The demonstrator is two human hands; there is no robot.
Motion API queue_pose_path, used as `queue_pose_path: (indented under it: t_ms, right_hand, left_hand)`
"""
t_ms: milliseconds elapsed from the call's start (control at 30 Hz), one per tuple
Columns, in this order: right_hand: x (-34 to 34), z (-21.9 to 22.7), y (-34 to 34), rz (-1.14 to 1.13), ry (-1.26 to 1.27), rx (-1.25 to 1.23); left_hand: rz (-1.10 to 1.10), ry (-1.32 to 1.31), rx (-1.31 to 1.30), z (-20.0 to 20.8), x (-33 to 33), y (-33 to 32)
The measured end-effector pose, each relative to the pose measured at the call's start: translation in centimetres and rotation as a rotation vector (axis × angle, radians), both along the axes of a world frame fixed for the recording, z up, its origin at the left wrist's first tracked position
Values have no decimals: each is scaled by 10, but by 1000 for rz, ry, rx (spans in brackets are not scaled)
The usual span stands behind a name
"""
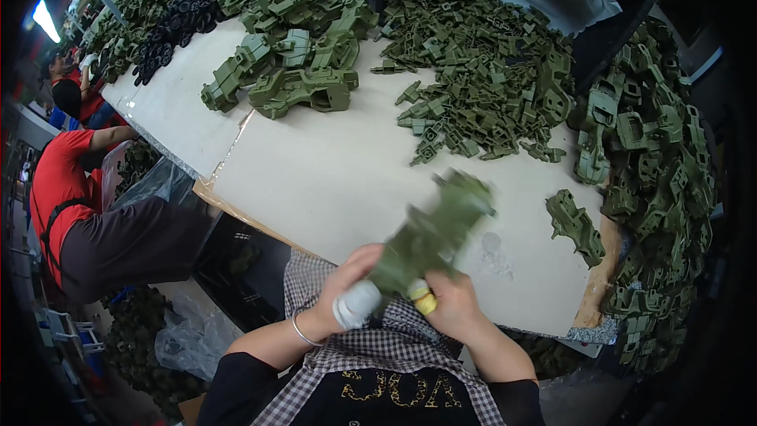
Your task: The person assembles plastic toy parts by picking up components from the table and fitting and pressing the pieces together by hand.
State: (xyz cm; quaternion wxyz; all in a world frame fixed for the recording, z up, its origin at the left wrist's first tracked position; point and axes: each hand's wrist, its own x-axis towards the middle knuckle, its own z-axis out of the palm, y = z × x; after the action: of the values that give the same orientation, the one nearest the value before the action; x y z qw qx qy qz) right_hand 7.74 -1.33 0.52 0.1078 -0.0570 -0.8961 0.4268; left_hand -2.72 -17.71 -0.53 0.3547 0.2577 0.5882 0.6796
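Note:
Between both hands I hold a green plastic toy vehicle body (pixel 430 233), tilted up over the table's near edge and blurred by motion. My left hand (pixel 351 288) grips its lower left side, with white wrapping on a finger or thumb. On the lower right side, my right hand (pixel 453 304) closes round it, yellow tape on one digit. Fingers under the body are hidden. To the right, a single green vehicle body (pixel 574 227) lies apart on the white tabletop (pixel 315 173).
Small green parts (pixel 489 71) are heaped at the far middle. More vehicle bodies (pixel 303 83) stand far left, near black wheels (pixel 177 24). A tall pile of bodies (pixel 654 213) fills the right side. A person in red (pixel 71 181) bends at the left beside a black crate (pixel 244 268).

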Motion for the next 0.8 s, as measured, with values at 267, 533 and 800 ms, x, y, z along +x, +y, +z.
queue_pose_path:
  t_ms: [267,533,800]
  right_hand:
    - [32,-77,2,100,-74,-508]
    - [22,-52,-29,-116,206,-595]
    - [12,-21,28,133,-81,-680]
  left_hand:
    - [-159,324,200,13,9,25]
    - [-97,86,292,15,24,34]
    - [-69,-282,267,2,23,35]
